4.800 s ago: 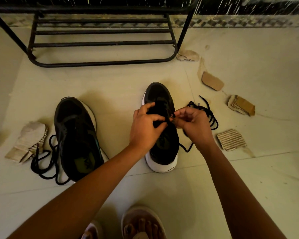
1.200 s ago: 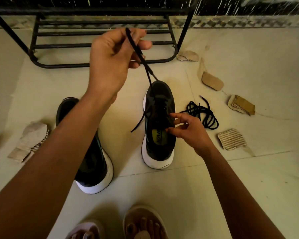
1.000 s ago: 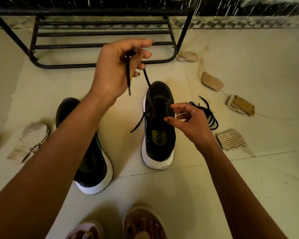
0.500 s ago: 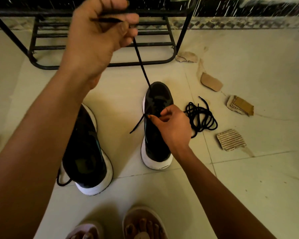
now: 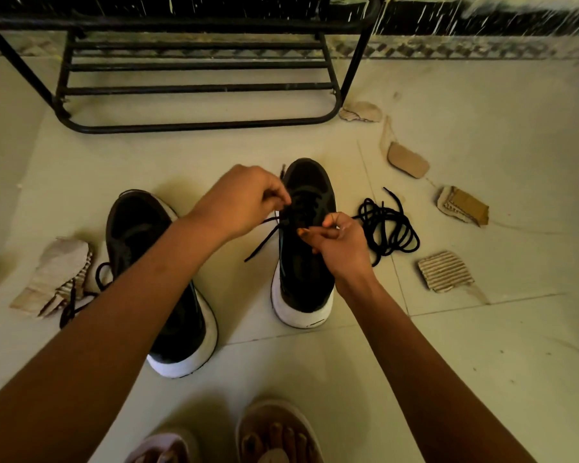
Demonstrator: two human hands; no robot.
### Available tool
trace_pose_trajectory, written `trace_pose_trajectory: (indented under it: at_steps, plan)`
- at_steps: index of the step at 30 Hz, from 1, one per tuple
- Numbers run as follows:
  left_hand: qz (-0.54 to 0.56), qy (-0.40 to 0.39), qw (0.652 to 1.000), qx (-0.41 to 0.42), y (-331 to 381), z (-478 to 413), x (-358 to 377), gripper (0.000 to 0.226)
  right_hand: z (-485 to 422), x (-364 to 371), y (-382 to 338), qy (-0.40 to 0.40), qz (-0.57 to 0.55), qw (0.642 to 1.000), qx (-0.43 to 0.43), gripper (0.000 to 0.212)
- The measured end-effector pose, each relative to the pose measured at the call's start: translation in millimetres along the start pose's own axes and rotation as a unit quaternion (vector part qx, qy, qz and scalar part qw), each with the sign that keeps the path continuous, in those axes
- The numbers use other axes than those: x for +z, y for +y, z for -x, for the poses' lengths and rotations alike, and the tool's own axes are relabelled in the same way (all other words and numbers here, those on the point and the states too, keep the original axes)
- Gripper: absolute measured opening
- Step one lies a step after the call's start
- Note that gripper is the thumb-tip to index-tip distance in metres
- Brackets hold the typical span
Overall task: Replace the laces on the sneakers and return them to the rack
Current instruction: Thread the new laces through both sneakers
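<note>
While left grip (image 5: 238,198) pinches lace (image 5: 263,242) and right grip (image 5: 338,242) pinches sneaker (image 5: 306,285) upper, hands hide eyelets; coiled lace (image 5: 390,233), cardboard scraps (image 5: 445,270) beside.

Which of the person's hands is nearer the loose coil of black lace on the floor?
Right. The right hand sits just beside the coil; the left hand, pinching the threaded lace, is across the sneaker from it.

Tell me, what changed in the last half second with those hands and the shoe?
The left hand, raised high pulling the lace half a second ago, has dropped to the sneaker and pinches the lace at the eyelets. The right hand stays pinched at the sneaker's lacing. Other sneaker, coiled lace and rack unchanged.
</note>
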State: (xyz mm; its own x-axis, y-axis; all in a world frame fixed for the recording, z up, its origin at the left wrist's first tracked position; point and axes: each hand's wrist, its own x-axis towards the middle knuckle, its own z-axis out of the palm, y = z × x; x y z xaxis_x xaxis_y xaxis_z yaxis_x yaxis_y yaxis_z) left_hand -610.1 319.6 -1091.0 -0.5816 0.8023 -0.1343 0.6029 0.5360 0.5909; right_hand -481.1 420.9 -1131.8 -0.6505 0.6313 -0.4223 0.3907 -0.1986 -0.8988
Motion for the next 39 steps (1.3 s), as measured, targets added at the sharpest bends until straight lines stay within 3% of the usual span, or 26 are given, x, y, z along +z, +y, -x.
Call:
trace_pose_trajectory:
  at_steps: [7,13,21,27,39]
  plan:
    - [0.063,0.014,0.998,-0.002,-11.3,6.4,22.0,0.025,0.6,-0.4,0.6,-0.007,0.011,1.0,-0.008,0.03]
    - [0.096,0.007,0.995,0.033,-10.1,7.0,14.9,0.018,-0.4,0.0,1.0,-0.012,0.003,1.0,-0.004,0.031]
    - [0.029,0.032,0.997,0.057,-10.4,8.6,24.1,0.021,-0.7,-0.5,1.2,-0.013,-0.001,1.0,-0.006,0.032]
    - [0.08,0.044,0.995,0.033,-7.2,9.8,20.1,0.023,-0.7,-0.7,1.1,-0.015,0.005,1.0,-0.011,0.021]
    - [0.042,0.051,0.998,-0.004,-14.4,7.0,32.5,0.007,-2.2,-0.8,2.4,-0.009,0.015,1.0,-0.005,0.02]
